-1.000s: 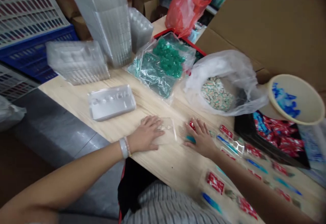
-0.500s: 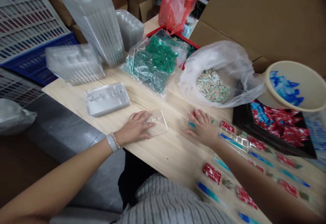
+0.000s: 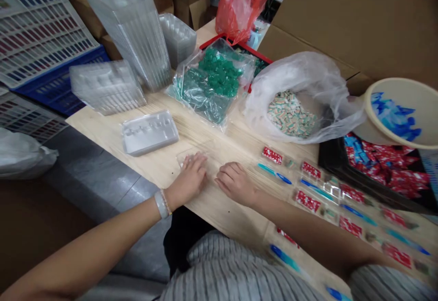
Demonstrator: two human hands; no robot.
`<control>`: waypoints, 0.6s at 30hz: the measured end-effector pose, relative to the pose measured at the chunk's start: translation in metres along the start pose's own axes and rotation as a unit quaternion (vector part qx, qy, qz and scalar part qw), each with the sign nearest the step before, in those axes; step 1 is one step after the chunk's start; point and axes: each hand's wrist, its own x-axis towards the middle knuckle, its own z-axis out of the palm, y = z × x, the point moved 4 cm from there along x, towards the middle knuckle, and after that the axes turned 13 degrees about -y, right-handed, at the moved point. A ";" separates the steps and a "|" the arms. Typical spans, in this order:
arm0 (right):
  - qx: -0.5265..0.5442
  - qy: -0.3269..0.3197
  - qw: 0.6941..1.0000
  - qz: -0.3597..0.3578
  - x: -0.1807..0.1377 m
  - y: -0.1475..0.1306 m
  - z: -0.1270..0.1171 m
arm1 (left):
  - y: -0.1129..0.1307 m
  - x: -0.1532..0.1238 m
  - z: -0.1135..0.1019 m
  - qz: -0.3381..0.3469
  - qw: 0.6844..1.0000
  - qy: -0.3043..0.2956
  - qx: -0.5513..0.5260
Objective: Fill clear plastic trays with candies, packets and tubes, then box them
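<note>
A clear plastic blister tray (image 3: 211, 151) lies on the wooden table in front of me, hard to make out against the wood. My left hand (image 3: 192, 175) is on its near left part, fingers bent and pressed together over it. Opposite, my right hand (image 3: 237, 183) has its fingers curled down at the tray's right edge; its fingertips are partly hidden. Just left of the hands sits a short stack of clear trays (image 3: 150, 133). To the right, filled trays hold red patterned packets (image 3: 273, 155) and blue toothbrush-like pieces (image 3: 274, 173).
Tall stacked trays (image 3: 137, 36) stand at the back left. Behind the hands are a bag of green pieces (image 3: 219, 75) and a white bag of small pieces (image 3: 297, 63). A cream bowl (image 3: 424, 109) and black box (image 3: 331, 155) stand right. Crates (image 3: 34, 27) are far left.
My right hand has come left, away from the filled trays, and its fingers have curled beside the clear tray. My left hand has drawn its spread fingers together, and the tray has shifted slightly left.
</note>
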 end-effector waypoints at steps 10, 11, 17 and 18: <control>-0.056 -0.049 0.997 0.004 -0.020 0.006 0.028 | -0.017 -0.010 -0.079 -0.052 0.967 0.139 -0.205; -0.060 -0.059 0.996 -0.017 -0.032 0.006 0.030 | -0.013 -0.012 -0.082 -0.054 0.972 0.151 -0.171; -0.068 -0.123 0.989 -0.056 -0.125 0.017 0.016 | 0.018 0.018 -0.024 -0.010 0.999 0.045 0.017; -0.061 -0.138 0.987 -0.049 -0.135 0.021 0.010 | 0.016 0.021 -0.020 0.008 0.999 0.041 0.022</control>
